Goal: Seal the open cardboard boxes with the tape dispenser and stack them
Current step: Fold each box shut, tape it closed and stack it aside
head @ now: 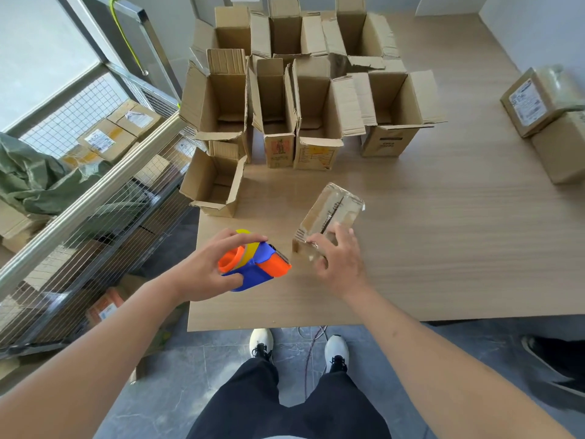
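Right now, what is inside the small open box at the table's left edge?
The small open box shows only bare cardboard: inner walls and a folded bottom flap. Nothing lies in the part visible. Its near wall hides the inside corner closest to the camera, so that spot cannot be checked.

Matt wood-grain surface [443, 248], rough corrugated cardboard open boxes [218, 103], glossy tape-wrapped box [332, 207], shiny plastic tape dispenser [253, 264], metal wire-mesh cage [95, 201]
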A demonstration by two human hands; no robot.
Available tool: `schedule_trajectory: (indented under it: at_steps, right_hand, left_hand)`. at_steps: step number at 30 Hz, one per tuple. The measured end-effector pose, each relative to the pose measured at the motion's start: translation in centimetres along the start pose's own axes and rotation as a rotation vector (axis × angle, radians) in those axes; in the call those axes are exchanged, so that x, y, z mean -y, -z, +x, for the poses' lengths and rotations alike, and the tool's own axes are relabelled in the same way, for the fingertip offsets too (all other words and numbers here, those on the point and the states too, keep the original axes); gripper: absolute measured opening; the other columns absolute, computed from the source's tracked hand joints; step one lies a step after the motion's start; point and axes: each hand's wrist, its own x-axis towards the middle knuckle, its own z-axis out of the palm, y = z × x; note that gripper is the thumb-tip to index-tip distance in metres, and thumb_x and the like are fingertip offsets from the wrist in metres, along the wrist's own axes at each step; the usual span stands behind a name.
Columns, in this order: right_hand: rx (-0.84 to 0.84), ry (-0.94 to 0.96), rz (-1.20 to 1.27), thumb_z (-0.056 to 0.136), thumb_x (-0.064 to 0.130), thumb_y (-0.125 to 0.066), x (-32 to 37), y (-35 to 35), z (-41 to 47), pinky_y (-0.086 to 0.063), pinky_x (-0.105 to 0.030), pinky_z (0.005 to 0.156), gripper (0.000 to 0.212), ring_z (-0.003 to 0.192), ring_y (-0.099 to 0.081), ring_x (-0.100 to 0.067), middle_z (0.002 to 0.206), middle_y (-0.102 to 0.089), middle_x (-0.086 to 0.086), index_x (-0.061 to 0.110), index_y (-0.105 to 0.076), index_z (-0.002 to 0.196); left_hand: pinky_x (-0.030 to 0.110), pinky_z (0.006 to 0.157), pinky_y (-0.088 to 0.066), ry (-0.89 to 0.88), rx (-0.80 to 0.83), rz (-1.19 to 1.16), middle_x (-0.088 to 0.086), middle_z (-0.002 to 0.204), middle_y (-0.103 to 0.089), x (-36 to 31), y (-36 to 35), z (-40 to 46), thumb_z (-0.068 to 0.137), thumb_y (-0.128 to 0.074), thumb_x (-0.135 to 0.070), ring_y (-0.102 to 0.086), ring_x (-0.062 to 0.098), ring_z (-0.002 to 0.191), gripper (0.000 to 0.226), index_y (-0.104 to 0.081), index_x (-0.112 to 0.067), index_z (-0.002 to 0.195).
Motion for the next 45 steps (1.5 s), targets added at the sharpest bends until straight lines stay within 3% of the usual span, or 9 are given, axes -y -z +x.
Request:
schedule_trajectory:
  at_steps: [3, 6, 11, 16, 21, 26, 34, 37, 45]
  right_hand:
    - [0.054, 0.023, 0.032, 0.072, -0.007, -0.054, -2.2, 1.6, -1.2, -0.051, -0.049, 0.102, 0.046, 0.133, -0.047, -0.034, 0.139, -0.051, -0.005, 0.021, -0.068, 0.105]
    - [0.047, 0.068, 0.080, 0.072, -0.010, -0.054, -3.0, 2.7, -1.9, -0.043, -0.046, 0.112, 0.041, 0.136, -0.049, -0.027, 0.139, -0.056, -0.001, 0.019, -0.071, 0.097]
    - [0.082, 0.001, 0.571, 0.090, 0.015, -0.073, -0.1, 4.3, -1.3, -0.054, -0.047, 0.096, 0.010, 0.102, -0.070, -0.019, 0.107, -0.075, 0.001, 0.016, -0.077, 0.099]
    - [0.358, -0.214, 0.926, 0.091, 0.022, -0.078, 2.6, 5.2, -0.6, -0.049, -0.067, 0.087, 0.023, 0.084, -0.067, -0.026, 0.097, -0.074, -0.023, 0.004, -0.075, 0.104]
    - [0.383, -0.255, 0.959, 0.081, 0.016, -0.086, 2.2, 5.7, -0.5, -0.046, -0.046, 0.076, 0.020, 0.079, -0.060, -0.026, 0.085, -0.072, -0.014, 0.004, -0.075, 0.092]
    - [0.372, -0.291, 0.988, 0.091, 0.014, -0.076, 2.0, 6.0, -0.5, -0.050, -0.064, 0.087, 0.021, 0.081, -0.065, -0.030, 0.092, -0.072, -0.029, -0.006, -0.072, 0.095]
    - [0.519, -0.432, 1.138, 0.106, 0.036, -0.050, 1.3, 6.5, -0.7, -0.062, -0.041, 0.081, 0.044, 0.088, -0.068, -0.032, 0.099, -0.071, -0.018, -0.003, -0.070, 0.104]
    - [0.453, -0.368, 1.057, 0.096, 0.021, -0.071, 0.9, 6.0, -0.9, -0.062, -0.048, 0.084, 0.031, 0.083, -0.069, -0.030, 0.091, -0.072, -0.020, -0.009, -0.070, 0.102]
    - [0.141, -0.407, 0.985, 0.090, 0.005, -0.076, 0.0, 4.9, -2.2, -0.055, -0.024, 0.063, 0.005, 0.069, -0.067, -0.011, 0.084, -0.077, -0.012, 0.002, -0.080, 0.090]
  left_hand:
    - [0.026, 0.095, -0.043, -0.022, -0.004, -0.019, -0.015, 0.126, -0.050, -0.1, -0.4, 0.4, 0.074, -0.063, -0.017, -0.055, 0.012, 0.115, 0.080, -0.047, -0.052, 0.144]
    - [0.029, 0.097, -0.043, -0.035, 0.005, -0.025, -0.015, 0.127, -0.049, -0.4, -0.8, 0.8, 0.074, -0.064, -0.018, -0.054, 0.012, 0.117, 0.079, -0.048, -0.051, 0.144]
    - [0.037, 0.104, -0.045, -0.092, 0.003, -0.020, -0.013, 0.130, -0.050, -1.5, -1.4, 1.3, 0.073, -0.065, -0.015, -0.052, 0.015, 0.123, 0.074, -0.053, -0.045, 0.140]
    - [0.045, 0.103, -0.046, -0.144, 0.012, 0.046, -0.008, 0.130, -0.048, -2.4, -1.5, 1.9, 0.073, -0.067, -0.014, -0.050, 0.018, 0.123, 0.072, -0.054, -0.044, 0.138]
    - [0.051, 0.100, -0.046, -0.155, 0.069, 0.117, -0.006, 0.127, -0.046, -2.9, -1.5, 2.2, 0.071, -0.065, -0.016, -0.052, 0.021, 0.119, 0.076, -0.052, -0.046, 0.140]
    - [0.050, 0.099, -0.046, -0.155, 0.095, 0.123, -0.006, 0.124, -0.047, -3.3, -1.7, 2.3, 0.071, -0.065, -0.017, -0.053, 0.019, 0.115, 0.075, -0.053, -0.047, 0.139]
    - [0.045, 0.097, -0.048, -0.151, 0.159, 0.142, -0.019, 0.122, -0.047, -3.9, -1.7, 2.9, 0.077, -0.068, -0.030, -0.054, 0.011, 0.112, 0.069, -0.049, -0.052, 0.140]
    - [0.047, 0.096, -0.049, -0.131, 0.198, 0.138, -0.014, 0.123, -0.048, -4.0, -1.8, 3.2, 0.075, -0.065, -0.029, -0.055, 0.014, 0.112, 0.073, -0.047, -0.053, 0.141]
    - [0.037, 0.089, -0.047, -0.117, 0.200, 0.133, -0.010, 0.109, -0.047, -3.8, -4.1, 3.9, 0.087, -0.048, -0.036, -0.052, 0.010, 0.096, 0.069, -0.032, -0.066, 0.147]
